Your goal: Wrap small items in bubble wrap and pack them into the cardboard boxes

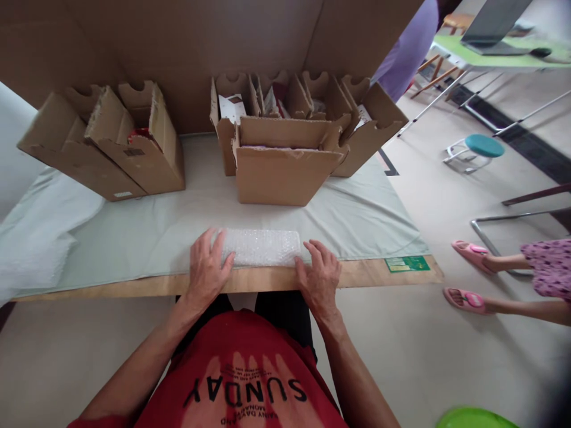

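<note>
Head view records the bubble-wrapped packet flat on the near side of the front cardboard box, the left hand touching the packet, the right hand just beside it, fingers of both loosely parted, neither clasping anything.

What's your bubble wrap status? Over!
Left hand: fingers on left end of bubble wrap. Right hand: at right end. Lying flat on cloth. Cardboard box beyond, apart.

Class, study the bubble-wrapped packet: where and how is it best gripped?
Probably its two short ends, one hand from each side: the bubble-wrapped packet lies flat and lengthwise along the near edge of the table, with the left hand and right hand at those ends.
</note>
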Demonstrator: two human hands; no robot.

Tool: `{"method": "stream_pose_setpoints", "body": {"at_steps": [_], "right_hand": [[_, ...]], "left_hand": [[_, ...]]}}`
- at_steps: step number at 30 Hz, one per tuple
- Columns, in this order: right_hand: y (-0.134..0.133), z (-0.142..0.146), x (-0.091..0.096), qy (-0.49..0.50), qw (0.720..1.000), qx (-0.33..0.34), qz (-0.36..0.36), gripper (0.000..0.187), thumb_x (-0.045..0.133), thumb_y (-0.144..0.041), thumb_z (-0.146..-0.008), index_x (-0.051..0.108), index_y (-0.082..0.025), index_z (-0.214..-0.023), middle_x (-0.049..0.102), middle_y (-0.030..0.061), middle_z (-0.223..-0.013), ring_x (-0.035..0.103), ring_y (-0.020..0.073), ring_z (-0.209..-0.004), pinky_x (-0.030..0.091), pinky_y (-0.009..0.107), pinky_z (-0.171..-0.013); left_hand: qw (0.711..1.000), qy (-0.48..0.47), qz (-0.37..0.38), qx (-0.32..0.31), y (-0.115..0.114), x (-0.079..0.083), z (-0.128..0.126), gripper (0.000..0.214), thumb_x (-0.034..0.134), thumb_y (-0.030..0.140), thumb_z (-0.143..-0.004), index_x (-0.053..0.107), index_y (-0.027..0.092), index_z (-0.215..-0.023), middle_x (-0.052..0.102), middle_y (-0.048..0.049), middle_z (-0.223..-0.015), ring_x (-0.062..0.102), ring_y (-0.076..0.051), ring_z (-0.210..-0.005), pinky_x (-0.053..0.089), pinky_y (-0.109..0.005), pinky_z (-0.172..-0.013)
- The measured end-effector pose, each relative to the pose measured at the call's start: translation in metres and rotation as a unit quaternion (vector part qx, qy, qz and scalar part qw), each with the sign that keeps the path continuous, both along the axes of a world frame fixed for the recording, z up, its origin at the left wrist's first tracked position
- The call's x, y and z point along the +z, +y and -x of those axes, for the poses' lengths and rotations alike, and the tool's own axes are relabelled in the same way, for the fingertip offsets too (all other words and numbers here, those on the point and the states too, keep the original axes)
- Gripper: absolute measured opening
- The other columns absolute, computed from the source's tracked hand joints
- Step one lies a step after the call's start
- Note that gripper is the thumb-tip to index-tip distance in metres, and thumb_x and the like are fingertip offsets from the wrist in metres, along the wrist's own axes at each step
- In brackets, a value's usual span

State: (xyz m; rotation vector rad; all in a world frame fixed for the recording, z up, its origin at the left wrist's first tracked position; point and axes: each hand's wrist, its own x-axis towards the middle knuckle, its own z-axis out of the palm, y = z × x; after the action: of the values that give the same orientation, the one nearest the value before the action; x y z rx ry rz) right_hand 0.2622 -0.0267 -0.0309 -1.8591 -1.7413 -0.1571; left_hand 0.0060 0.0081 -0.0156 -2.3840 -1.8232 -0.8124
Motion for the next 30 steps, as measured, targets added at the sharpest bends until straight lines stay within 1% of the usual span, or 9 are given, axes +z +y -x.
{"method": "stream_pose_setpoints", "body": {"at_steps": [4,6,10,14,18,20,24,27,30], "right_hand": [[0.011,0.031,0.013,-0.048,0.993,0.095,0.049,0.045,0.049,-0.029,-0.100,0.056,-0.022,-0.144,0.049,0.0148,-0.158,0.046,0.0311,-0.143,0.035,0.046,-0.110],[0.017,0.043,0.011,-0.071,0.983,0.131,0.104,0.052,0.051,-0.032,-0.100,0.050,-0.022,-0.151,0.043,0.0139,-0.163,0.040,0.0310,-0.149,0.032,0.046,-0.115],[0.019,0.044,-0.004,-0.087,0.969,0.144,0.180,0.056,0.047,-0.043,-0.103,0.049,-0.019,-0.153,0.045,0.0148,-0.162,0.037,0.0317,-0.151,0.025,0.048,-0.121],[0.011,0.033,-0.012,-0.086,0.972,0.135,0.173,0.055,0.043,-0.046,-0.104,0.051,-0.020,-0.152,0.045,0.0130,-0.163,0.036,0.0311,-0.152,0.022,0.049,-0.122],[0.005,0.022,-0.011,-0.077,0.979,0.130,0.138,0.048,0.041,-0.042,-0.105,0.058,-0.021,-0.146,0.052,0.0121,-0.157,0.041,0.0294,-0.148,0.025,0.047,-0.119],[0.005,0.011,-0.009,-0.053,0.985,0.119,0.110,0.043,0.040,-0.039,-0.106,0.065,-0.022,-0.135,0.059,0.0116,-0.150,0.047,0.0283,-0.143,0.031,0.045,-0.114],[0.015,-0.017,0.000,-0.012,0.995,0.055,0.081,0.035,0.045,-0.036,-0.103,0.073,-0.020,-0.116,0.073,0.0134,-0.124,0.063,0.0283,-0.113,0.041,0.042,-0.095],[0.032,-0.029,0.007,-0.015,0.991,0.019,0.133,0.034,0.052,-0.035,-0.098,0.071,-0.017,-0.120,0.075,0.0146,-0.111,0.066,0.0281,-0.098,0.041,0.041,-0.086],[0.050,-0.026,0.012,-0.020,0.979,0.009,0.202,0.035,0.058,-0.037,-0.094,0.069,-0.016,-0.120,0.075,0.0145,-0.107,0.066,0.0276,-0.093,0.040,0.039,-0.082]], "left_hand": [[0.992,0.051,0.020,-0.115,0.004,0.005,-0.028,0.051,0.051,0.023,-0.099,0.049,0.019,-0.150,0.038,-0.0188,-0.165,0.031,-0.034,-0.155,0.028,-0.055,-0.123],[0.984,0.088,0.077,-0.131,0.011,0.001,-0.037,0.055,0.050,0.023,-0.099,0.046,0.022,-0.153,0.034,-0.0159,-0.168,0.027,-0.032,-0.157,0.023,-0.057,-0.126],[0.962,0.151,0.188,-0.130,0.021,-0.009,-0.033,0.057,0.046,0.038,-0.103,0.043,0.020,-0.156,0.035,-0.0162,-0.167,0.028,-0.034,-0.157,0.021,-0.061,-0.126],[0.960,0.158,0.194,-0.128,0.021,-0.013,-0.027,0.060,0.043,0.044,-0.104,0.040,0.022,-0.159,0.032,-0.0143,-0.169,0.025,-0.035,-0.158,0.018,-0.061,-0.126],[0.965,0.130,0.184,-0.136,0.021,-0.011,-0.023,0.057,0.045,0.043,-0.103,0.045,0.020,-0.156,0.035,-0.0155,-0.168,0.027,-0.035,-0.157,0.020,-0.060,-0.126],[0.975,0.097,0.166,-0.113,0.022,-0.008,-0.013,0.054,0.046,0.041,-0.103,0.051,0.016,-0.151,0.041,-0.0175,-0.164,0.034,-0.036,-0.153,0.027,-0.056,-0.124],[0.987,0.046,0.152,0.034,0.028,0.003,0.014,0.044,0.049,0.037,-0.099,0.066,0.013,-0.132,0.067,-0.0183,-0.132,0.062,-0.033,-0.124,0.047,-0.046,-0.106],[0.973,0.062,0.198,0.106,0.032,0.011,0.024,0.036,0.057,0.042,-0.094,0.073,0.016,-0.113,0.071,-0.0153,-0.110,0.068,-0.031,-0.104,0.052,-0.042,-0.092],[0.964,0.072,0.229,0.118,0.034,0.012,0.019,0.032,0.063,0.044,-0.089,0.074,0.016,-0.101,0.070,-0.0143,-0.103,0.068,-0.030,-0.099,0.051,-0.040,-0.089]]}}
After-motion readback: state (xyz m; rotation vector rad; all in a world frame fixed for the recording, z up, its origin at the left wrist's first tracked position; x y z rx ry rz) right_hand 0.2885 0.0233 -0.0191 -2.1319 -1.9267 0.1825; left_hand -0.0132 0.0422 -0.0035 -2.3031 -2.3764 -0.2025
